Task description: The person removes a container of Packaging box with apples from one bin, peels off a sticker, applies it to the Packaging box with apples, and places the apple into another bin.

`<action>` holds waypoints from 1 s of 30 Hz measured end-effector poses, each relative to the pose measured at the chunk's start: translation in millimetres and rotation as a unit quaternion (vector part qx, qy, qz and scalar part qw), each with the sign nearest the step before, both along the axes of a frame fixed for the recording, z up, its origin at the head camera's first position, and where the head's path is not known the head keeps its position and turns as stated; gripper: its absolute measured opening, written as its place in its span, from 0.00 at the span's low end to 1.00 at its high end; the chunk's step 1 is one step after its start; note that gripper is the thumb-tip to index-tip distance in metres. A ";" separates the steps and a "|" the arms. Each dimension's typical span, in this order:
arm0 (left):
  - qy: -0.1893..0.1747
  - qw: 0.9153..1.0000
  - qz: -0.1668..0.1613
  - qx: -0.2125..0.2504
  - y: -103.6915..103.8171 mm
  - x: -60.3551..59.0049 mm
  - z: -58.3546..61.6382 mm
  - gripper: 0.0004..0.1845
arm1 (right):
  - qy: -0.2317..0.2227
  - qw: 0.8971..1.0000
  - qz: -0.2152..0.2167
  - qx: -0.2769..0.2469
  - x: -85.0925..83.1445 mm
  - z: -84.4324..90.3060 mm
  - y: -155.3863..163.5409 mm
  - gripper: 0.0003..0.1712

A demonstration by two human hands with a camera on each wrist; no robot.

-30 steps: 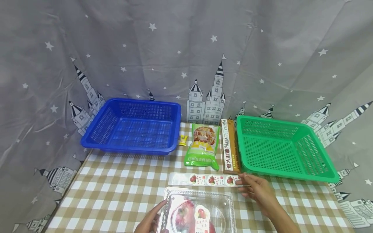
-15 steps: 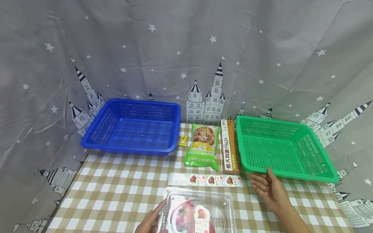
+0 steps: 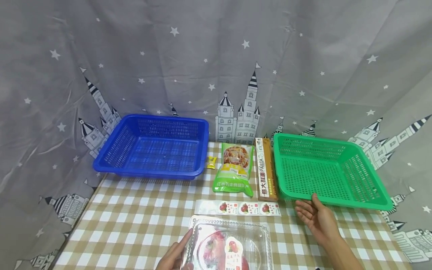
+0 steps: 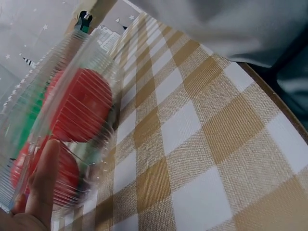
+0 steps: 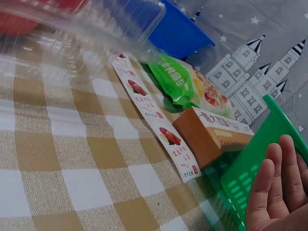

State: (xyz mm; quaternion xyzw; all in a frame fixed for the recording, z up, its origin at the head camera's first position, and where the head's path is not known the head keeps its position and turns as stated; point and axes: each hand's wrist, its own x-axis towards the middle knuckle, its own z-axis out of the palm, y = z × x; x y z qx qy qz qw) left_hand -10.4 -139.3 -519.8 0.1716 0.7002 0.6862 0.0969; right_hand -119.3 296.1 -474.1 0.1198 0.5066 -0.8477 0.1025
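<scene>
Head view shows the left hand point(image 3: 173, 257) at the near edge of the desk point(image 3: 135, 221), its fingers point(image 4: 45, 178) straight and pressed against the left side of the clear plastic box point(image 3: 229, 245) with red fruit inside. The right hand point(image 3: 317, 217) is palm up with fingers spread loosely, holding nothing, just beside the front rim of the green basket point(image 3: 332, 202). A label strip point(image 3: 237, 208) lies between the box and the pasta carton point(image 3: 266, 174).
</scene>
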 end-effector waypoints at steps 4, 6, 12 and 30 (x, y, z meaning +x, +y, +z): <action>-0.006 0.999 0.001 0.031 1.9 -3.0 4.2 0.37 | 0.004 1.000 0.003 0.004 -0.1 -1.4 0.9 0.21; -0.009 0.999 0.015 0.032 4.4 -5.8 9.7 0.37 | 0.005 1.000 0.003 0.006 0.0 -1.9 1.5 0.21; -0.052 0.998 0.013 0.043 8.2 -23.7 31.7 0.37 | 0.014 1.000 0.004 0.000 1.7 -2.9 2.6 0.20; -0.010 0.999 0.052 -0.005 45.5 -88.8 80.4 0.39 | 0.025 1.000 0.006 -0.007 2.3 -3.9 1.5 0.20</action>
